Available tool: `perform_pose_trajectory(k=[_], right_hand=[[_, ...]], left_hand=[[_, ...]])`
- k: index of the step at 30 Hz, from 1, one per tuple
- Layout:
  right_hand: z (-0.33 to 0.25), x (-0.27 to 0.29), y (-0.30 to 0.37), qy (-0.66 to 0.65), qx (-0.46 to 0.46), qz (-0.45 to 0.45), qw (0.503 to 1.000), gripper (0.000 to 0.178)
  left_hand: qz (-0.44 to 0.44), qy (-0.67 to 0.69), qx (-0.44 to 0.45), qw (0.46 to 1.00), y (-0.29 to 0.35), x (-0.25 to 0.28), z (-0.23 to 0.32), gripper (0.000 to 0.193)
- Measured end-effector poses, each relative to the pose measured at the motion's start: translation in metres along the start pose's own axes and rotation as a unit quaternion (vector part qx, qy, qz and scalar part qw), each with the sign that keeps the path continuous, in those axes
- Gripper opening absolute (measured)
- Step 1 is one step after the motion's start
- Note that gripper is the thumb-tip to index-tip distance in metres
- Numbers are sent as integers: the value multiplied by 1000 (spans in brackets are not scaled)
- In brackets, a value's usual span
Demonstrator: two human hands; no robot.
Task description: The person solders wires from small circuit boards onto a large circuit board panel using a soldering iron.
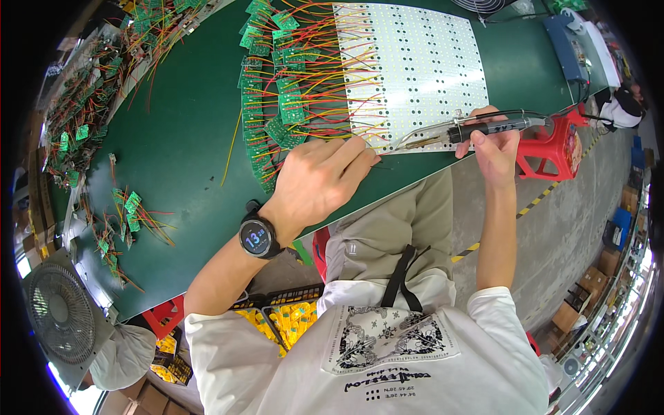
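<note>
A white LED panel [436,69] lies on the green table, dotted with small lights and dark round spots. Red and yellow wires [321,69] run from its left side to rows of small green circuit boards [290,100]. At the panel's near left corner my left hand [318,176] has its fingers pinched on a thin wire, largely hidden by the fingertips. My right hand [496,152] grips a black-handled soldering iron [494,127] with a thin metal feed tube along it. The iron's tip points left, low over the panel's near edge, close to my left fingertips.
Heaps of wired green boards [83,117] line the table's far left, with a smaller cluster [131,214] nearer. A blue box-shaped device [564,48] stands at the back right. A red stool [550,152] is right of the table; a grey fan [62,304] stands lower left.
</note>
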State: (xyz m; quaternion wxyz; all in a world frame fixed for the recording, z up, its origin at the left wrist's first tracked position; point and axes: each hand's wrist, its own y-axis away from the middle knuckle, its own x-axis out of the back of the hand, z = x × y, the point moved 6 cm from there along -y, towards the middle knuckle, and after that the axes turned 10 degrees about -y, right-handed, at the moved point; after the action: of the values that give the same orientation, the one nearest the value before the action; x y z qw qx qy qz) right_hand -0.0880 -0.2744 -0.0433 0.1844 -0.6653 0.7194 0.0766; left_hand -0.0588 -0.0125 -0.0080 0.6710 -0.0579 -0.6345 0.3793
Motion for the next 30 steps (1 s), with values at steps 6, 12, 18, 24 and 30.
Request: perform_pose_trajectory(k=[6, 12, 18, 24, 30], right_hand=[[0, 6, -7, -40, 26, 63, 997, 21], [1, 6, -8, -73, 36, 159, 984, 20], [-2, -4, -11, -89, 12, 179, 980, 19], [-5, -6, -11, -158, 5, 154, 975, 17], [1, -26, -2, -182, -18, 115, 976, 17]], left_hand=[[17, -23, 13, 1000, -8, 11, 6, 22], [89, -121, 12, 989, -22, 35, 34, 29], [-100, -128, 97, 982, -39, -35, 91, 65], [-155, -234, 107, 954, -34, -57, 111, 72], [-151, -275, 110, 943, -14, -46, 114, 67]])
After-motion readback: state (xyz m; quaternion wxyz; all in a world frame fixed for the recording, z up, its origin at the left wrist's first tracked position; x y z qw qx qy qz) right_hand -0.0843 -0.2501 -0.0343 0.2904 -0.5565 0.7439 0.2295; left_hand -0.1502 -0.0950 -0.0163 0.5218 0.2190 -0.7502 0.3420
